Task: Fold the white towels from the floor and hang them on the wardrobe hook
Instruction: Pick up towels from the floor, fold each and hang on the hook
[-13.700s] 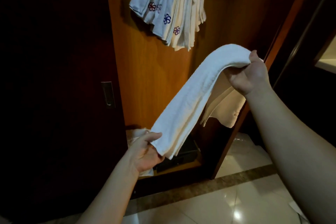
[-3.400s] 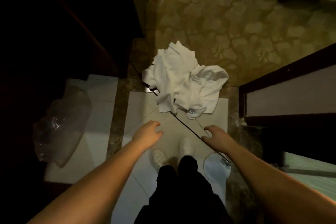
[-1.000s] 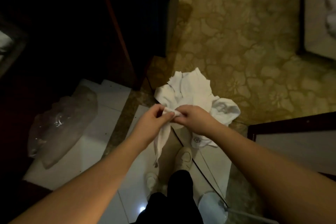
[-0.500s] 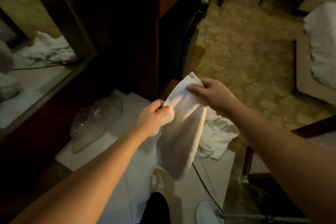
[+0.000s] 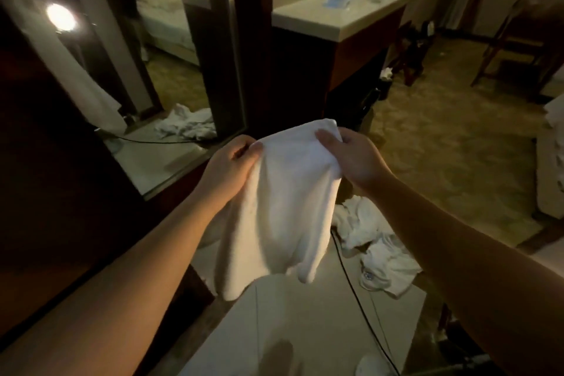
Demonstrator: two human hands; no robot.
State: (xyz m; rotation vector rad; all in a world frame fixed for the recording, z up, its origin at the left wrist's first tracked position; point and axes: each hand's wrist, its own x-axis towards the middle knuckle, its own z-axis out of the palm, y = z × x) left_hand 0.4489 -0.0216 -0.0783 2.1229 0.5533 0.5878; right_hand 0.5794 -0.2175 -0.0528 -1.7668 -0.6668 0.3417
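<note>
A white towel (image 5: pixel 280 207) hangs in front of me, lifted off the floor. My left hand (image 5: pixel 229 168) pinches its upper left corner. My right hand (image 5: pixel 354 159) grips the upper right corner, thumb on the near side. The cloth drapes down between both hands, its lower edge loose. A heap of white towels (image 5: pixel 372 241) lies crumpled on the floor below and to the right. The wardrobe hook is out of view.
A dark wooden wall with a mirror (image 5: pixel 171 76) stands at left, reflecting a lamp and the towel heap. A black cable (image 5: pixel 351 284) runs across the pale floor tiles (image 5: pixel 290 320). A white-topped cabinet (image 5: pixel 335 21) is ahead; patterned carpet (image 5: pixel 457 143) and chairs lie right.
I have straightened up with the towel; the view rose from the floor to the room. Both hands moved apart along the top edge, spreading the cloth.
</note>
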